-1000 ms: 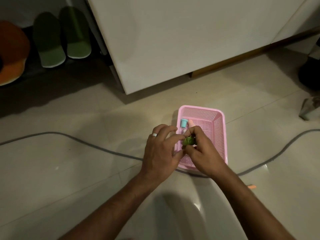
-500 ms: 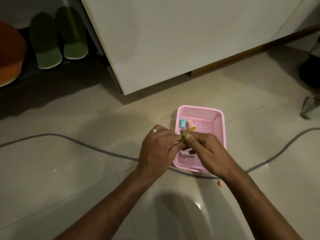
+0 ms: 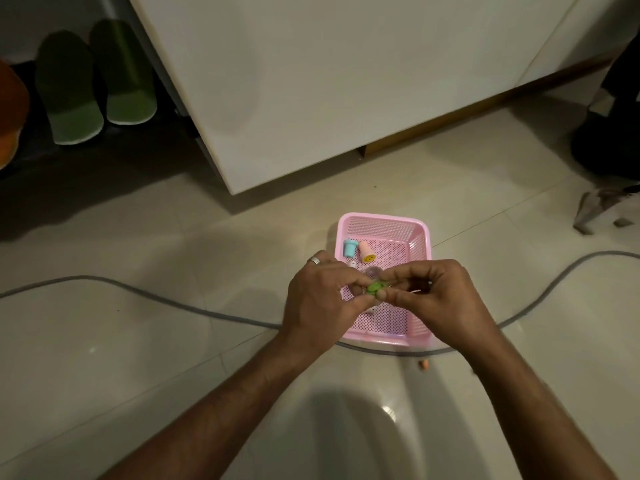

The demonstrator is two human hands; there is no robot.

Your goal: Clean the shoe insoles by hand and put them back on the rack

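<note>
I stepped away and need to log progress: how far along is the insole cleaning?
Nothing looks done yet. The two green insoles lie at the far left, untouched. In hand: the left hand and right hand pinch a small green piece over the pink basket. Cleaning and re-racking remain.

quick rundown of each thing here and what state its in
left hand: pinching the small green piece
right hand: pinching the same piece from the other side
small green piece: held above the basket by both hands
pink basket: on the floor, upright, open-topped
blue piece: lying in the basket
peach piece: lying beside the blue piece
green insoles: lying side by side on the rack
</note>
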